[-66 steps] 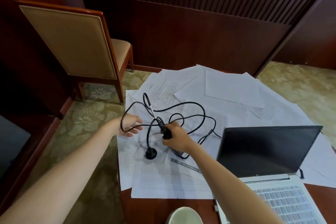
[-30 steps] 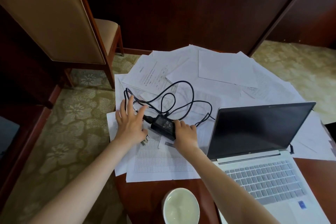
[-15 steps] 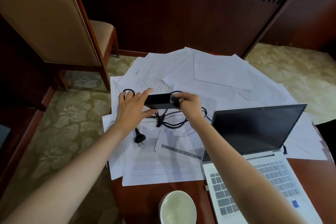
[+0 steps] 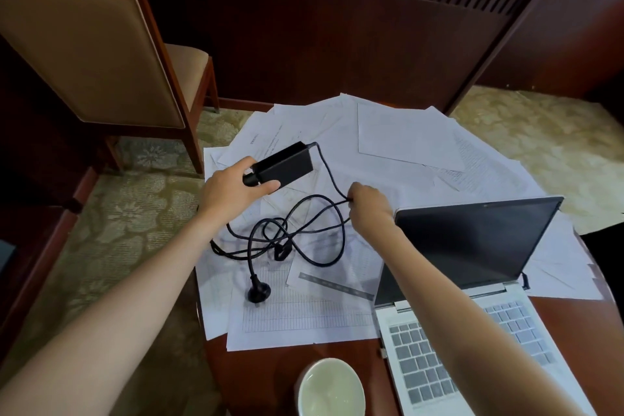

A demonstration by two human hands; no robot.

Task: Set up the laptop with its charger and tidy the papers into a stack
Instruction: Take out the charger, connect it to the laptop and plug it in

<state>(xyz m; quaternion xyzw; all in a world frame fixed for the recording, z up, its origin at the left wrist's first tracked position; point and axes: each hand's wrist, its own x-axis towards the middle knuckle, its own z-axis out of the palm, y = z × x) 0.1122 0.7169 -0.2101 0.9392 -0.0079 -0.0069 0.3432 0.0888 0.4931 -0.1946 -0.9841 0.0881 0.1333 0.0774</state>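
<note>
dark wood surface (image 4: pixel 594 331) strewn with loose papers (image 4: pixel 408 135) | left grip (image 4: pixel 233 194) clamped on black charger brick (image 4: pixel 287 162), held above papers | right grip (image 4: pixel 369 206) pinching its cable (image 4: pixel 250 257) | plug (image 4: pixel 258 292) lying on papers | open laptop (image 4: pixel 472 240) just beside right grip

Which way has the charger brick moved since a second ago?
Yes. The left hand holds the charger brick lifted off the papers, farther back from the laptop than before.
</note>
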